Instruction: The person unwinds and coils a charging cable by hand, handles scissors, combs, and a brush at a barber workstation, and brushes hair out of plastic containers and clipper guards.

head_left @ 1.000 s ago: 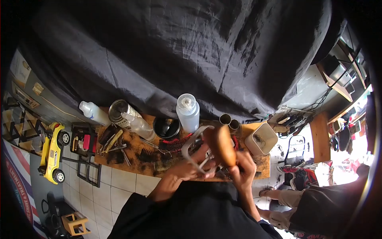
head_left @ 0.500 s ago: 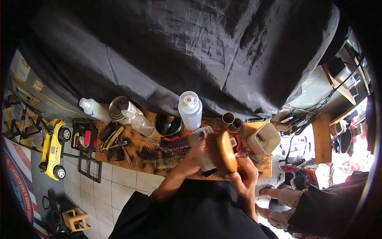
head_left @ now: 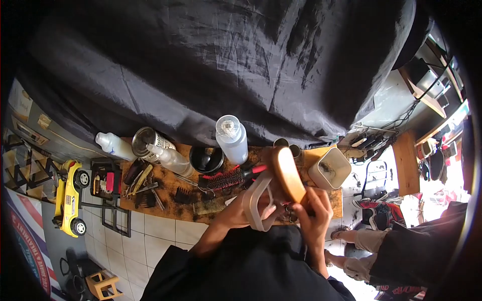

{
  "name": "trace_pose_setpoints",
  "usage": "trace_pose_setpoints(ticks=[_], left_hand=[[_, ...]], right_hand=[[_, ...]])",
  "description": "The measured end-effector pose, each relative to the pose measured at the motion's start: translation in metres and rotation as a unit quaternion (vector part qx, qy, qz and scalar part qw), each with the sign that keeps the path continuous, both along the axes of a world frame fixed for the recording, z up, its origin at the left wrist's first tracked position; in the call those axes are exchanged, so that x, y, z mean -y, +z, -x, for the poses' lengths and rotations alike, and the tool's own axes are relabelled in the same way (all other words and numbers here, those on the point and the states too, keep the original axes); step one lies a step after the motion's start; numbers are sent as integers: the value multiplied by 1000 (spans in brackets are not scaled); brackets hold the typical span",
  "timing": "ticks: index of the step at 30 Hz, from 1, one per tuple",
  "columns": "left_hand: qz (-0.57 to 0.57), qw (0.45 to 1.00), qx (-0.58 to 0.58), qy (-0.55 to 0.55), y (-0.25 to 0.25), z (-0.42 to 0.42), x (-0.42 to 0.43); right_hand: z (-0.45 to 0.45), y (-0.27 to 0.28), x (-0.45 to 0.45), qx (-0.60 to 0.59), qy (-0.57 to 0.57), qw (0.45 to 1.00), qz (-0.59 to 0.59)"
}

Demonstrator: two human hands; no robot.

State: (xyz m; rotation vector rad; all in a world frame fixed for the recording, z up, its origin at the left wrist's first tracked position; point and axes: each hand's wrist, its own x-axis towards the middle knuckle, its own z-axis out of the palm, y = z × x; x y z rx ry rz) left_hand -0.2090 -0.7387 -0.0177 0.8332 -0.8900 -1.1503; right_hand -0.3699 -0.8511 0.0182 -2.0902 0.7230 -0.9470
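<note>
My left hand [head_left: 235,212] is closed around a translucent plastic container [head_left: 253,201], tilted so its rim faces right. In my right hand [head_left: 315,206] is a wooden-backed brush [head_left: 287,173], its handle end between thumb and fingers and its bristles turned left. Small dark metal loops [head_left: 291,213], perhaps scissor handles, show beside the right thumb; what they belong to is partly hidden. Beyond my hands a round black-and-red hairbrush [head_left: 227,180] lies on the wooden table [head_left: 175,213]. A pale comb [head_left: 211,205] rests near its front edge, left of the container.
Along the back stand a blue-tinted bottle [head_left: 232,143], a black bowl [head_left: 207,159], a spray bottle [head_left: 173,159], a tin [head_left: 146,143] and a square pale bin [head_left: 330,169]. A yellow toy car [head_left: 70,198] is at left. Another person's leg [head_left: 364,241] is at right.
The container has tipped so its open rim now shows. The wooden brush has risen slightly and tilted, and the round hairbrush's handle has come into view behind it.
</note>
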Motion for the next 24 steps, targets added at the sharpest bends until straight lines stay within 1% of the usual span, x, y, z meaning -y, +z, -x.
trace_pose_setpoints(ticks=[1,2,4,5,6,8,9,10,11,12,13,14,16,17,18,20,21,23,24], left_hand=[[-36,999,-31,-2,21,0,1],[-36,999,-29,-3,17,-1,0],[-13,999,-24,-34,3,-4,2],[-44,998,9,-34,-4,-7,4],[-44,998,9,-35,0,-5,7],[-17,995,23,94,10,3,12],[8,932,331,149,-12,-5,4],[-149,966,207,36,-13,-7,5],[-139,990,19,27,-11,-4,7],[-124,978,-170,17,-4,1,9],[-132,990,40,40,0,-1,4],[-32,990,131,33,-8,-4,0],[20,989,122,87,7,0,2],[-14,999,25,33,11,-2,0],[-34,997,63,21,11,-6,-1],[-74,997,11,-7,8,-9,-2],[-74,997,13,-8,10,-7,0],[-112,992,2,56,15,0,4],[-112,992,2,55,14,0,5]], right_hand=[[1,-5,3,9,-28,1000,-8],[1,-3,3,11,-30,999,-7],[5,3,5,16,-48,997,-50],[9,2,5,24,-30,995,-97],[10,5,5,24,-31,994,-97],[14,13,3,66,113,990,-55],[15,9,2,57,156,986,-30],[13,13,-3,38,181,982,-45],[8,12,-6,39,183,982,-20],[4,10,-8,40,186,982,5],[4,9,-9,30,171,984,-28],[6,5,-11,24,137,988,-64],[5,-2,-6,6,15,999,-32],[3,3,1,20,11,1000,-17],[2,2,3,21,-21,1000,1],[4,3,1,17,-53,997,-56],[6,4,1,19,-55,997,-56],[15,6,3,42,66,996,-44],[19,10,5,53,152,985,-63]])
